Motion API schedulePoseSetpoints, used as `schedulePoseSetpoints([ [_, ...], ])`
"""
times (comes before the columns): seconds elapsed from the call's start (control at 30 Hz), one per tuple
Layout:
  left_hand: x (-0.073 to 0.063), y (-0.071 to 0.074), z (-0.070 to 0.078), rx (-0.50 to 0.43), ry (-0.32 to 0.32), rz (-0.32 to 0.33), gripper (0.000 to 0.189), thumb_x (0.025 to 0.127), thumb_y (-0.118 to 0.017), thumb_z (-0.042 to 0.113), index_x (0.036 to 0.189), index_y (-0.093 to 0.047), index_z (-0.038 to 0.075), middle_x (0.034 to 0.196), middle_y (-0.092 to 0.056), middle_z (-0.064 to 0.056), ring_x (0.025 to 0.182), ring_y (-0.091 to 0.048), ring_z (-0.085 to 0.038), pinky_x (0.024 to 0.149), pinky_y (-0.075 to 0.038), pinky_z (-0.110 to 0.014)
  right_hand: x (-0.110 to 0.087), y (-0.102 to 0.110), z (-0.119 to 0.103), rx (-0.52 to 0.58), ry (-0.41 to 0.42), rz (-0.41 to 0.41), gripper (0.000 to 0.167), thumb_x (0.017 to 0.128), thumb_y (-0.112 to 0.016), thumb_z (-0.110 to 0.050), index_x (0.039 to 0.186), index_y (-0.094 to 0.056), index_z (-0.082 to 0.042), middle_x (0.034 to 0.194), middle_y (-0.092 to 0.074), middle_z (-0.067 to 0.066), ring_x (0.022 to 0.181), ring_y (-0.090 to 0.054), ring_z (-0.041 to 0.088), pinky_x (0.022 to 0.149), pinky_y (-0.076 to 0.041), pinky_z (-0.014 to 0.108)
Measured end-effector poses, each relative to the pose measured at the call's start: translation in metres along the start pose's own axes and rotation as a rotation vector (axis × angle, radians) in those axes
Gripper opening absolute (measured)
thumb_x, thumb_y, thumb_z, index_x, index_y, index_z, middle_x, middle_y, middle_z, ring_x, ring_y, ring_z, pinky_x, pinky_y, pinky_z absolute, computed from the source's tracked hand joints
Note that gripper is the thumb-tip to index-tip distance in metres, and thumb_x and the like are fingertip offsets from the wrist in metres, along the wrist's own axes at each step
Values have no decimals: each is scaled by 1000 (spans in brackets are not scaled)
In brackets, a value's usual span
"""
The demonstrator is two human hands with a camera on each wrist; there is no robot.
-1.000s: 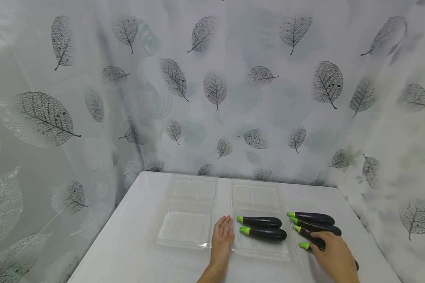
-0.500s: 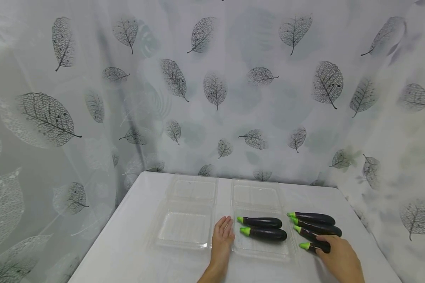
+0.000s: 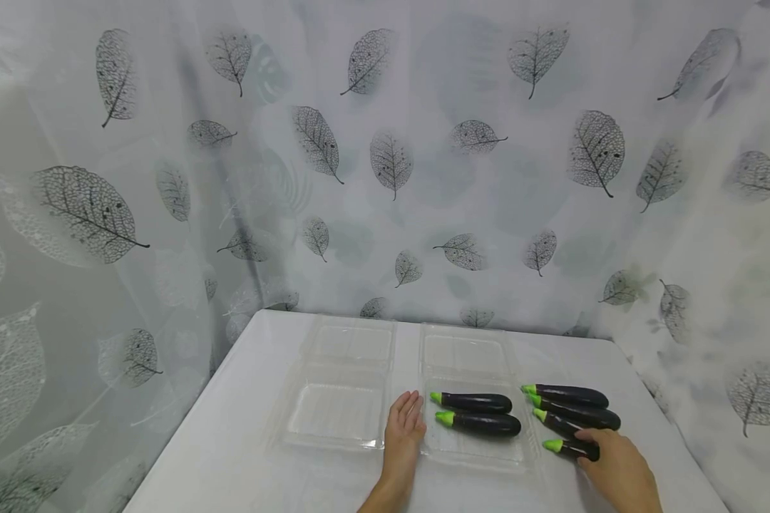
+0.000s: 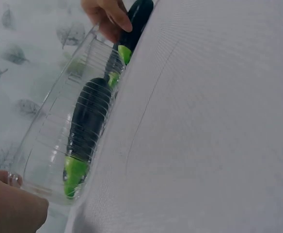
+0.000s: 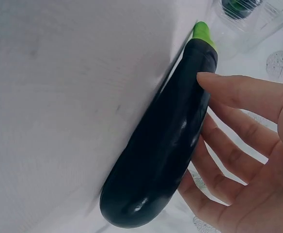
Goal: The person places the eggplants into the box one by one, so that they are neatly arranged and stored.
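Observation:
My right hand holds the nearest eggplant of the group at the right. In the right wrist view its thumb lies on the dark, glossy side of this eggplant below the green cap, the other fingers on the far side. The eggplant lies on the table. My left hand rests with straight fingers against the left edge of the right clear plastic clamshell box. Two eggplants, one at the back and one in front, lie side by side in that box, green ends to the left.
Three more eggplants, far, middle and near, lie on the white table right of the box. Another open clear clamshell box stands to the left. A leaf-patterned curtain hangs behind and beside the table.
My right hand has shifted slightly right along the nearest eggplant, covering its body and leaving its green end in view. The left hand and the two boxed eggplants have stayed in place.

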State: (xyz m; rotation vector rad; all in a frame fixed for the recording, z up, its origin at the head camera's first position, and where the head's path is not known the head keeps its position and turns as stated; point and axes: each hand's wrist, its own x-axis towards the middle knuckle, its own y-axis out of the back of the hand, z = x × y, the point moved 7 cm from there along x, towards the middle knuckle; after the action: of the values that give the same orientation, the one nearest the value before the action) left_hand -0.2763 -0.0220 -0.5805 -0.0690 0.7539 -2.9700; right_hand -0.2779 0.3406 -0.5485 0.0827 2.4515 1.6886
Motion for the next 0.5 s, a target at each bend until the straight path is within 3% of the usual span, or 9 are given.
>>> schedulePoseSetpoints([
  [0.5, 0, 0, 1, 0, -4, 0, 67, 95, -47, -18, 157, -24, -8, 163, -32, -28, 154, -30, -41, 123, -32, -35, -1, -1, -3, -26, 62, 11, 37, 73, -87, -4, 108, -77, -1, 112, -68, 31, 107, -62, 55, 86, -52, 69],
])
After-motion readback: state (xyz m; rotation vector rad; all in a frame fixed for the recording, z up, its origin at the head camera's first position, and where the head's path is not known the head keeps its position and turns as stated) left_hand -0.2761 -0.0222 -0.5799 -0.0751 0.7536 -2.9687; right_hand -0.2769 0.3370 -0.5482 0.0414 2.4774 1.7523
